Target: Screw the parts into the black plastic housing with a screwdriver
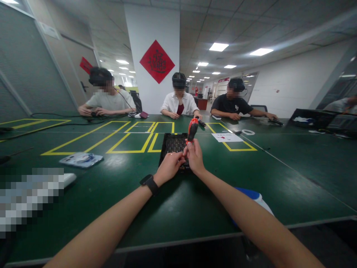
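A screwdriver [193, 129] was gripped in the right hand [195, 154], with the fingers closed about the lower end of its red and black handle. By the left hand [170, 165], a bent-finger pose was formed, its fingertips brought together just beside those of the right; whether the shaft or some small part was pinched there could not be told. Both hands were placed over the near end of an open black case [174, 143], which was laid on the green table [125, 201] straight ahead of the person. The case was thus set below and beyond the hands, with its long axis directed away from the person, towards the far side of the table. Its near left corner was approached more closely by the left hand, while its right side was partly covered by the right. The screwdriver was held nearer to upright than flat: its butt was pointed upwards, tipped slightly to the right, and its long axis was set steeply across that of the case. Its shaft and tip were hidden behind the fingers, so a downward direction could only be judged from the handle, and no contact between tip and case could be confirmed.
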Motion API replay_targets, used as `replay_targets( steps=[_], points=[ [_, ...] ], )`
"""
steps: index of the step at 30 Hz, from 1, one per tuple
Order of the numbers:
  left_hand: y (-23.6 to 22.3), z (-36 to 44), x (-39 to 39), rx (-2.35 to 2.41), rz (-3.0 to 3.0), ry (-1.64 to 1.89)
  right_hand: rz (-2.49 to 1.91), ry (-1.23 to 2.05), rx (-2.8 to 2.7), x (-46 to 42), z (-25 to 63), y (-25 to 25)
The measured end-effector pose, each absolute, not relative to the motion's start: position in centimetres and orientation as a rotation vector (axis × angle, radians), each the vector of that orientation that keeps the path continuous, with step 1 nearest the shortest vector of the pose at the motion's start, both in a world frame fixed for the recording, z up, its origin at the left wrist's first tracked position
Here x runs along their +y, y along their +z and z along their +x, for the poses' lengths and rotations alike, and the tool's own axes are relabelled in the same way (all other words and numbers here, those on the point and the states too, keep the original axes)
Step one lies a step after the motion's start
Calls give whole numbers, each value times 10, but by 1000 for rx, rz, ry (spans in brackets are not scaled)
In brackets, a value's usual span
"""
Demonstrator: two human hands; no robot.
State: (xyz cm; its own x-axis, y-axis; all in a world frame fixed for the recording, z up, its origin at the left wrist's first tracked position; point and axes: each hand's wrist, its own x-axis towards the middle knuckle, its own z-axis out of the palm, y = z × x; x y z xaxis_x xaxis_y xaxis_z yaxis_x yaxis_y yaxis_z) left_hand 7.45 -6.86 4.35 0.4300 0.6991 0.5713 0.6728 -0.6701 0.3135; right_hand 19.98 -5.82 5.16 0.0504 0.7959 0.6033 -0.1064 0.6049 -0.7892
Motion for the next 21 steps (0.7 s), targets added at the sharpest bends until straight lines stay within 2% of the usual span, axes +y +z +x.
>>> replay_targets(
  steps=[11, 21],
  points=[
    [40, 73, -67, 1306, 2660, 1046, -642, 790, -1366, -57, 200, 51],
    [44, 75, -72, 1304, 2569, 1115, -699, 667, -1347, -57, 200, 49]
  ],
)
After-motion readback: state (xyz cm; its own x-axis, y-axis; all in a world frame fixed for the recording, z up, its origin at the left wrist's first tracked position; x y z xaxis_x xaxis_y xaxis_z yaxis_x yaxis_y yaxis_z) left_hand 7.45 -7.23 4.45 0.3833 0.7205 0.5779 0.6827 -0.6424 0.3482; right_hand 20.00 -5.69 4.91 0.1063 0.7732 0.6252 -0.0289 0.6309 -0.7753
